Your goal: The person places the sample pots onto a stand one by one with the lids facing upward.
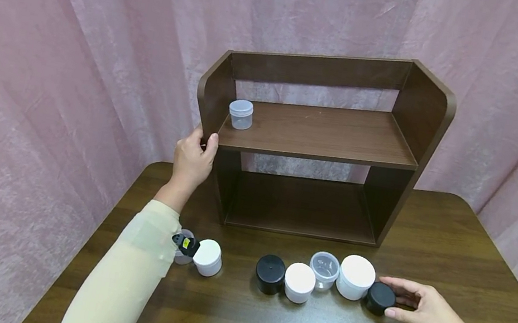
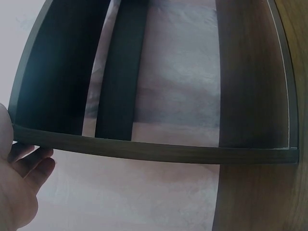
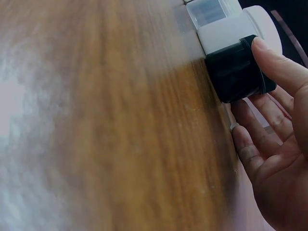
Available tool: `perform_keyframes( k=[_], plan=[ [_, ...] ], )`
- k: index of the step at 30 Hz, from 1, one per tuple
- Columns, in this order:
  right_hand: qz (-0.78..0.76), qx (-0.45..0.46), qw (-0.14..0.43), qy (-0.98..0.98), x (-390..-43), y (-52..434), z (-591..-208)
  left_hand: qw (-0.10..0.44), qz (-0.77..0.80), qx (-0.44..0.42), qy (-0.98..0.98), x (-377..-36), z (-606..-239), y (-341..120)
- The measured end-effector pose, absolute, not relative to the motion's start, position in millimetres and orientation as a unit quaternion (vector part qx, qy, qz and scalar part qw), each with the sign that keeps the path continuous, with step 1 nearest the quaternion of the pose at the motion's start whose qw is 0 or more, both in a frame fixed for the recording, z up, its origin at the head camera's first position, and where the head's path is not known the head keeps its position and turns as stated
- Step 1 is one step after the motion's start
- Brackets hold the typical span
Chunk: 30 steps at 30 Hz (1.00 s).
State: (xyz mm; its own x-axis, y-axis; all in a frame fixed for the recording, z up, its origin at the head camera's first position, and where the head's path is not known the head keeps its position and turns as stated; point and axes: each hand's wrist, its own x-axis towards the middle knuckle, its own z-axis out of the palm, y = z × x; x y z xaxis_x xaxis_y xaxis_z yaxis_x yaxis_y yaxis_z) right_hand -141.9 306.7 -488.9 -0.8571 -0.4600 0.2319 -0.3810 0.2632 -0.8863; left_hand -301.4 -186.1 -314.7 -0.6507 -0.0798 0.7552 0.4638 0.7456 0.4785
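My left hand (image 1: 193, 158) grips the left side panel of a brown two-tier shelf (image 1: 316, 155), thumb in front and fingers around the outer side. In the left wrist view the panel's edge (image 2: 159, 153) runs past those fingers. On the upper board, at its left end, stands a translucent lidded jar (image 1: 241, 114). My right hand (image 1: 428, 312) holds a small black jar (image 1: 380, 298) between thumb and fingers on the table. The thumb lies on the lid's rim in the right wrist view. Touching that black jar is a larger white jar (image 1: 356, 277).
Left of the large white jar stand a clear jar (image 1: 324, 270), a white jar (image 1: 299, 282) and a black jar (image 1: 270, 273). Farther left are another white jar (image 1: 208, 258) and a translucent jar (image 1: 182, 256) partly hidden by my sleeve. A pink curtain (image 1: 104, 46) hangs behind the table.
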Motion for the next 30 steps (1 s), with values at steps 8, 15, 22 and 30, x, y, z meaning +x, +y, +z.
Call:
perform_keyframes(
  k=[8,15,22,30],
  plan=[
    [-0.528,-0.267,0.022,0.806,-142.0,307.2,-490.7,0.399,-0.34,-0.115,-0.844,-299.7,-313.8,-185.1],
    [-0.525,-0.265,0.02,0.808,-142.4,307.7,-490.3,0.402,-0.343,-0.115,-0.841,-299.4,-314.2,-184.4],
    [-0.52,-0.264,0.025,0.812,-140.0,308.0,-486.8,0.401,-0.343,-0.116,-0.842,-299.5,-314.4,-184.3],
    [-0.523,-0.261,0.02,0.811,-139.5,309.7,-483.9,0.406,-0.341,-0.117,-0.84,-299.7,-314.8,-184.5]
  ],
)
